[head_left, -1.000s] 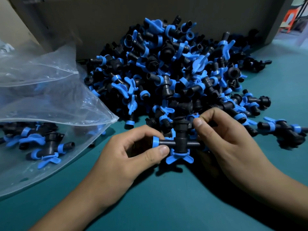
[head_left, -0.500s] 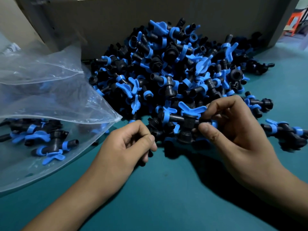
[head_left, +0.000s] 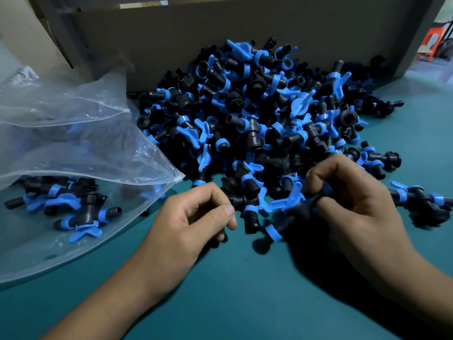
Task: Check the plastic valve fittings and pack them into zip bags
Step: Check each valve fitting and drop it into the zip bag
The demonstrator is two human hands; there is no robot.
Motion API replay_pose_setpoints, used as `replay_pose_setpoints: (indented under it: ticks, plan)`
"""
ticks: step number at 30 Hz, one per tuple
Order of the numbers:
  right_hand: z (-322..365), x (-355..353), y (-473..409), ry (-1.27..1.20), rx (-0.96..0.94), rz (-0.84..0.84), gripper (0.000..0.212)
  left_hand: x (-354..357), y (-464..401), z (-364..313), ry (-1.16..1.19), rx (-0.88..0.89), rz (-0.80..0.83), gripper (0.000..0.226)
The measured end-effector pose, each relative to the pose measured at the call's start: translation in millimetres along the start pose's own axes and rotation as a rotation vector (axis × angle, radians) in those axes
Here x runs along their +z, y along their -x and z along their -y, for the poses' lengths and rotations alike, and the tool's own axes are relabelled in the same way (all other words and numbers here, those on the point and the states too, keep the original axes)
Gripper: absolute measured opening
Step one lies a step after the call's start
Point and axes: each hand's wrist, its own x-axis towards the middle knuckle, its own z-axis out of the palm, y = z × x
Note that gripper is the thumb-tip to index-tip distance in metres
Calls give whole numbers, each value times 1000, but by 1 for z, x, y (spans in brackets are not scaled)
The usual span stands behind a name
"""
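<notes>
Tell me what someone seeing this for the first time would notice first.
First, the big heap of black and blue valve fittings piled against the cardboard box at the centre. Next, the right hand gripping one fitting at the pile's near edge, with the left hand curled beside it. At left lies an open clear zip bag with a few fittings inside.

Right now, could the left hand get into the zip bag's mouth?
Probably yes. The left hand lies just right of the zip bag, whose mouth gapes toward it, with only bare table between. Its fingers look curled, whether on anything I cannot tell.
</notes>
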Motion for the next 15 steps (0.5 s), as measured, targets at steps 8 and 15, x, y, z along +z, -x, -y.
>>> replay_pose_setpoints:
  ticks: [8, 15]
  plan:
    - [-7, 1, 0, 84, -49, 14, 44, 1, 0, 1, -37, 27, 19, 27]
    - [2, 4, 3, 157, 28, 110, 31, 1, -1, 2, -3, -16, -16, 30]
